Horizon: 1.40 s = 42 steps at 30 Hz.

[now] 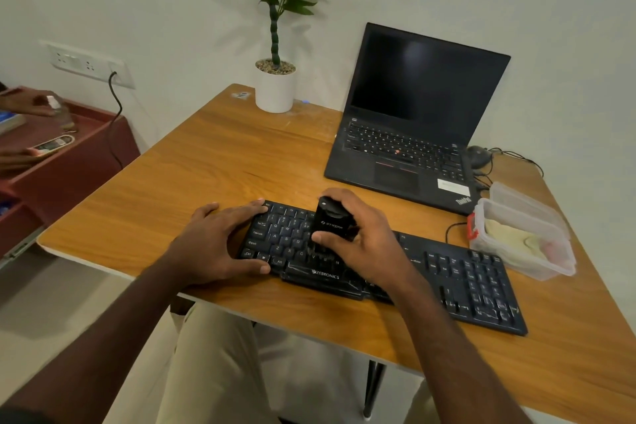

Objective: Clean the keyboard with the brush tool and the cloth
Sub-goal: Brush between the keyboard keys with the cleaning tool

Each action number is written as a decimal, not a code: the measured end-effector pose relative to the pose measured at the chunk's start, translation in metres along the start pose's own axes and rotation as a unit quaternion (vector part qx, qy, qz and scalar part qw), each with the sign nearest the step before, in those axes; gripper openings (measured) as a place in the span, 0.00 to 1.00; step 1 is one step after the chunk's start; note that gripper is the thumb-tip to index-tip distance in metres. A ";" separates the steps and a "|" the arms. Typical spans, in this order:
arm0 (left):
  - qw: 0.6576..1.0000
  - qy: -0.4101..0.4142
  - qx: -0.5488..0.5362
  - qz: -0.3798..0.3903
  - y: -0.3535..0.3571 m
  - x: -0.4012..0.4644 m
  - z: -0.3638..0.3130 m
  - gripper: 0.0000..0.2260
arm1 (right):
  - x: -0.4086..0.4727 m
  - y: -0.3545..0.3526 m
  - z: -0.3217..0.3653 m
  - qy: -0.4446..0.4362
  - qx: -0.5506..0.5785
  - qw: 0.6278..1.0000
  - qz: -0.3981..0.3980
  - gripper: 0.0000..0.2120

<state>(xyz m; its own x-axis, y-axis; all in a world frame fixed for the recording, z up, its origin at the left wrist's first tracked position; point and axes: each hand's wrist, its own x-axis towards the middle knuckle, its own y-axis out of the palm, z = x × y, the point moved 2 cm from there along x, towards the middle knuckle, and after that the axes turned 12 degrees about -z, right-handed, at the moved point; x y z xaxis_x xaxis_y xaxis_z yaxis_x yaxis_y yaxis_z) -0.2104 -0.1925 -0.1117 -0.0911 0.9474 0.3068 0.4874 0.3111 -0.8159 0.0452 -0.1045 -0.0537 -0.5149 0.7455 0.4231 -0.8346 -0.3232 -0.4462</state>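
Observation:
A black Zebronics keyboard (464, 279) lies along the near edge of the wooden desk (213, 162). My right hand (361, 234) grips a black brush tool (332, 222) upright, its bristles down on the keys left of the keyboard's middle. My left hand (220, 241) holds the keyboard's left end, fingers stretched over the top corner and thumb along the front edge. A pale cloth (512, 239) lies inside a clear plastic container (481, 244) at the keyboard's far right.
An open black laptop (413, 120) stands behind the keyboard, a mouse (479, 155) and cables to its right. A potted plant (275, 89) sits at the desk's back edge. Another person's hand (31, 101) reaches over a red cabinet (69, 165) at left.

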 end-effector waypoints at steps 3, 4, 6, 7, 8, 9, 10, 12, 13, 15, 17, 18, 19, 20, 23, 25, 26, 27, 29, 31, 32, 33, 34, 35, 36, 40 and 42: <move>1.000 -0.007 0.000 -0.001 -0.002 -0.001 -0.003 0.50 | -0.001 -0.017 -0.005 0.019 -0.017 0.998 0.059 0.21; 1.000 -0.009 -0.002 -0.001 -0.002 -0.001 -0.004 0.50 | 0.000 -0.027 -0.006 0.025 -0.031 0.996 0.075 0.21; 1.000 -0.012 -0.006 -0.004 -0.004 -0.001 -0.008 0.50 | 0.003 -0.046 -0.006 0.031 -0.060 0.993 0.095 0.21; 1.000 -0.014 -0.007 -0.003 -0.004 -0.001 -0.008 0.50 | 0.004 -0.052 -0.005 0.035 -0.065 0.993 0.091 0.22; 1.000 -0.012 -0.006 -0.002 -0.004 0.000 -0.008 0.50 | 0.004 -0.056 -0.004 0.039 -0.060 0.995 0.073 0.22; 1.000 -0.008 -0.004 -0.002 -0.004 0.000 -0.007 0.51 | 0.004 -0.055 -0.003 0.040 -0.045 0.997 0.042 0.23; 1.000 -0.005 -0.001 0.000 -0.003 0.000 -0.006 0.51 | 0.003 -0.051 -0.002 0.041 -0.027 0.999 0.013 0.23; 1.000 -0.008 0.001 0.006 -0.003 0.000 -0.004 0.51 | 0.001 -0.037 0.001 0.032 -0.006 0.999 -0.008 0.24; 1.000 -0.009 0.002 0.009 -0.003 0.000 -0.004 0.51 | -0.001 -0.030 0.002 0.022 -0.005 1.000 0.002 0.24; 1.000 -0.007 0.005 0.012 -0.003 0.000 -0.006 0.50 | -0.005 -0.024 0.001 0.013 -0.008 0.999 0.037 0.23; 1.000 -0.007 0.007 0.014 -0.003 0.000 -0.006 0.50 | -0.006 -0.034 -0.002 0.025 -0.020 0.997 0.068 0.22; 1.000 -0.009 0.006 0.014 -0.003 0.000 -0.006 0.50 | -0.006 -0.043 -0.004 0.034 -0.031 0.995 0.084 0.21; 1.000 -0.009 0.005 0.013 -0.003 0.000 -0.005 0.50 | -0.007 -0.051 -0.004 0.045 -0.041 0.993 0.098 0.21; 1.000 -0.008 0.004 0.013 -0.003 0.000 -0.005 0.50 | -0.007 -0.060 -0.005 0.055 -0.049 0.992 0.106 0.21; 1.000 -0.008 0.008 0.016 -0.002 0.001 -0.004 0.51 | -0.005 -0.070 -0.002 0.043 -0.067 0.994 0.073 0.22; 1.000 -0.010 0.009 0.018 -0.003 0.001 -0.005 0.51 | -0.006 -0.062 0.000 0.037 -0.041 0.998 0.029 0.22; 1.000 -0.011 0.010 0.020 -0.003 0.001 -0.006 0.51 | -0.008 -0.056 -0.001 0.035 -0.026 0.999 0.020 0.23; 1.000 -0.011 0.010 0.022 -0.003 0.001 -0.007 0.51 | -0.011 -0.049 -0.001 0.032 -0.015 0.999 0.020 0.23; 1.000 -0.016 0.004 0.022 -0.005 0.001 -0.010 0.50 | -0.016 -0.042 -0.004 0.027 -0.004 0.999 0.037 0.23; 1.000 -0.022 0.004 0.022 -0.006 0.000 -0.012 0.49 | -0.018 -0.051 -0.006 0.038 -0.017 0.998 0.057 0.22; 1.000 -0.019 0.008 0.021 -0.006 0.000 -0.012 0.50 | -0.018 -0.060 -0.008 0.045 -0.030 0.996 0.066 0.22; 1.000 -0.016 0.013 0.021 -0.005 0.000 -0.012 0.51 | -0.019 -0.069 -0.011 0.055 -0.040 0.995 0.073 0.22; 1.000 -0.018 0.012 0.019 -0.006 0.000 -0.012 0.52 | -0.020 -0.079 -0.012 0.063 -0.049 0.994 0.075 0.22; 0.999 -0.026 0.008 0.017 -0.007 0.000 -0.012 0.53 | -0.020 -0.086 -0.012 0.063 -0.059 0.994 0.070 0.22; 0.999 -0.034 0.004 0.015 -0.008 -0.001 -0.015 0.54 | -0.021 -0.091 -0.011 0.059 -0.067 0.994 0.056 0.23; 0.999 -0.041 0.001 0.019 -0.013 -0.001 -0.025 0.56 | -0.022 -0.078 -0.004 0.041 -0.032 0.998 -0.027 0.24; 0.998 -0.052 -0.003 0.030 -0.014 -0.002 -0.028 0.55 | -0.024 -0.062 -0.003 0.020 -0.029 0.999 -0.023 0.24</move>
<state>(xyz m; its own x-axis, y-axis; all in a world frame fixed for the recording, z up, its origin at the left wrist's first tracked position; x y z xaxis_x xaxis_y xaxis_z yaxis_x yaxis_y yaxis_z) -0.1928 -0.2006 -0.0867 -0.1513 0.9670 0.2050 0.4990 0.2537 -0.8287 0.1099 -0.1004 -0.0389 -0.4676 0.7819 0.4124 -0.8433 -0.2547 -0.4733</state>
